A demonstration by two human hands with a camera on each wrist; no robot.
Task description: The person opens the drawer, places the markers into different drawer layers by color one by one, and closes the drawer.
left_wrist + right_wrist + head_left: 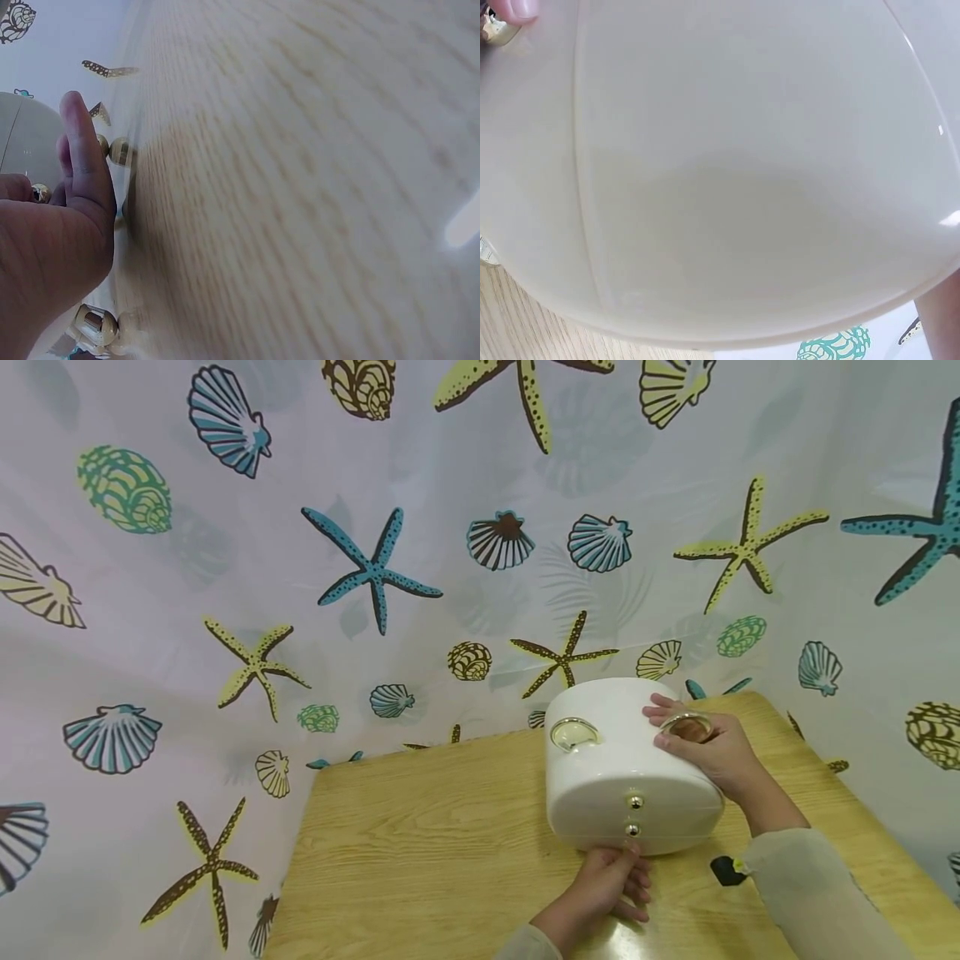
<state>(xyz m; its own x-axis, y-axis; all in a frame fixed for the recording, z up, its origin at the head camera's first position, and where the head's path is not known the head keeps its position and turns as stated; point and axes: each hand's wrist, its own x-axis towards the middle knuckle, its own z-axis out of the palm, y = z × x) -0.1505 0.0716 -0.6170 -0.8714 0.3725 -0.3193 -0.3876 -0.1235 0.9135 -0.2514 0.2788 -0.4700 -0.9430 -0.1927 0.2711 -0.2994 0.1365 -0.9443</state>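
Note:
A glossy white rounded box [609, 710] with gold trim stands on the wooden table. Its front carries two gold knobs, an upper knob [635, 802] and a lower knob [633, 830]. My left hand [606, 881] comes in low at the front; thumb and a finger pinch at the lower knob, while the other fingers stretch out close over the tabletop. My right hand [718, 752] rests on the box's upper right, thumb and fingers spread either side of a gold ring [686, 718]. A matching ring [574, 735] sits on the left. In the right wrist view the white surface [765, 165] fills most of the frame.
Gold ball feet, such as this foot [96, 325], carry the box above the table [420, 843]. A small black object [727, 871] lies beside the right sleeve. A curtain [450, 468] printed with shells and starfish hangs behind and around the table.

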